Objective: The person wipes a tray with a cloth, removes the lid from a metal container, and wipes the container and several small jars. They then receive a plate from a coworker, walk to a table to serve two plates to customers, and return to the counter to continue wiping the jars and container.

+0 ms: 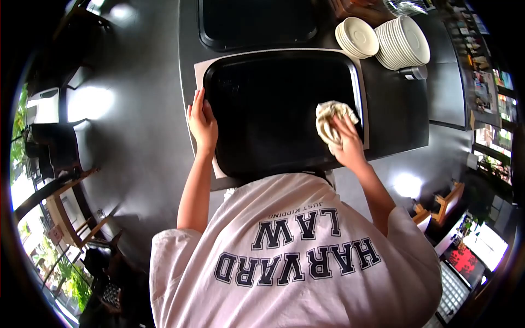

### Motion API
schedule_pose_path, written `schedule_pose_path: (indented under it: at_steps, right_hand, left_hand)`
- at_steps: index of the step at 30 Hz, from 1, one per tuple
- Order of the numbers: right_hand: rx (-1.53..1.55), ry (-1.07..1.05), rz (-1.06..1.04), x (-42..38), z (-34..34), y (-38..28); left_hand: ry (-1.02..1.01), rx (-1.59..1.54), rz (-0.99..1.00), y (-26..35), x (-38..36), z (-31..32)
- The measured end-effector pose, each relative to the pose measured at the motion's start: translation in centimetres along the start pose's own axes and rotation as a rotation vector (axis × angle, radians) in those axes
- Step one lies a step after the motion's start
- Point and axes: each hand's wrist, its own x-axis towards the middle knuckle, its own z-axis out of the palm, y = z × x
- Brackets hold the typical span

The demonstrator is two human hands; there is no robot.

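Note:
A large black tray point(279, 115) lies on a light sheet point(365, 109) on the dark counter. At the tray's left edge, my left hand point(203, 124) rests against the rim with its fingers stretched out and nothing in it. My right hand point(345, 139) presses a crumpled cream cloth point(328, 123) onto the right part of the tray's surface. The fingers lie over the cloth, which bunches out to the left of them.
Another black tray point(257, 22) lies beyond the first. Stacked white saucers point(358, 37) and plates point(407, 42) stand at the back right, beside a small dark cylinder point(416, 72). Chairs and a wooden frame are on the floor at left.

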Motion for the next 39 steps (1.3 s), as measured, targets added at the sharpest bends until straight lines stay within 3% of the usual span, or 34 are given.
schedule_pose_path:
  at_steps: [5, 9, 11, 13, 15, 17, 19, 20, 21, 22, 24, 27, 29, 30, 31, 33, 34, 35, 36, 39]
  right_hand:
    - [0.182, -0.323, -0.123, -0.6, 0.8, -3.2]
    - [0.007, -0.630, -0.642, 4.3, 5.4, -9.6]
    - [-0.056, -0.531, -0.784, 6.3, 8.4, -11.7]
    - [-0.018, -0.516, -0.794, 7.2, 9.2, -12.5]
    - [0.051, -0.338, -0.822, 7.0, 10.8, -12.0]
    - [0.013, -0.158, -0.764, 7.0, 11.9, -11.7]
    - [0.139, 0.028, -0.653, 8.5, 10.9, -11.9]
    - [0.131, 0.157, -0.541, 9.5, 9.6, -11.3]
    - [0.188, 0.126, -0.275, 10.4, 7.4, -10.5]
    - [0.089, 0.235, -0.224, 11.5, 5.6, -8.4]
    - [-0.004, 0.263, 0.117, 12.3, 3.1, -2.8]
    - [-0.291, 0.278, 0.035, 10.0, 1.5, 4.5]
    - [-0.111, 0.322, 0.056, 9.8, 2.6, 5.1]
    - [-0.208, 0.335, 0.069, 10.5, 3.2, 4.7]
    - [-0.219, 0.397, 0.192, 11.4, 4.0, 3.4]
    - [-0.078, 0.429, 0.213, 13.7, 4.5, 0.3]
    - [0.067, 0.339, 0.219, 15.1, 4.6, -1.4]
    - [-0.321, 0.412, -0.097, 16.6, 7.2, -1.2]
    - [-0.161, 0.478, -0.209, 16.5, 7.4, -4.6]
    - [0.071, 0.229, -0.233, 16.6, 8.7, -12.4]
  left_hand:
    - [0.017, -0.040, -0.010, -0.9, 0.0, 0.3]
    - [0.055, -0.101, 0.041, -1.6, -0.1, 0.7]
    - [0.017, -0.109, -0.012, -2.0, -0.2, 0.6]
    - [-0.064, -0.110, -0.066, -2.1, -0.2, 0.3]
    - [-0.030, -0.092, -0.011, -2.3, -0.2, 0.5]
    - [-0.101, -0.102, -0.074, -2.4, -0.2, 0.2]
    - [-0.031, -0.100, -0.016, -1.7, -0.4, 0.2]
    - [-0.033, -0.084, 0.001, -2.0, -0.2, 0.2]
    - [-0.030, -0.067, 0.013, -1.9, -0.1, 0.1]
    - [-0.027, -0.066, 0.012, -2.0, -0.1, 0.1]
    - [-0.018, -0.065, 0.004, -2.2, -0.2, 0.3]
    - [-0.025, -0.038, 0.006, -2.4, -0.1, 0.3]
    - [-0.023, -0.052, -0.003, -2.2, 0.2, 0.3]
    - [-0.028, -0.056, -0.014, -2.2, 0.0, 0.2]
    - [-0.029, -0.070, -0.033, -2.0, -0.2, 0.0]
    - [-0.028, -0.099, -0.059, -1.5, -0.1, -0.1]
    - [-0.015, -0.132, -0.053, -1.9, -0.1, 0.2]
    - [-0.005, -0.136, -0.042, -2.3, -0.1, 0.4]
    - [0.000, -0.136, -0.027, -2.3, 0.0, 0.4]
    - [0.003, -0.174, -0.012, -2.5, 0.1, 0.6]
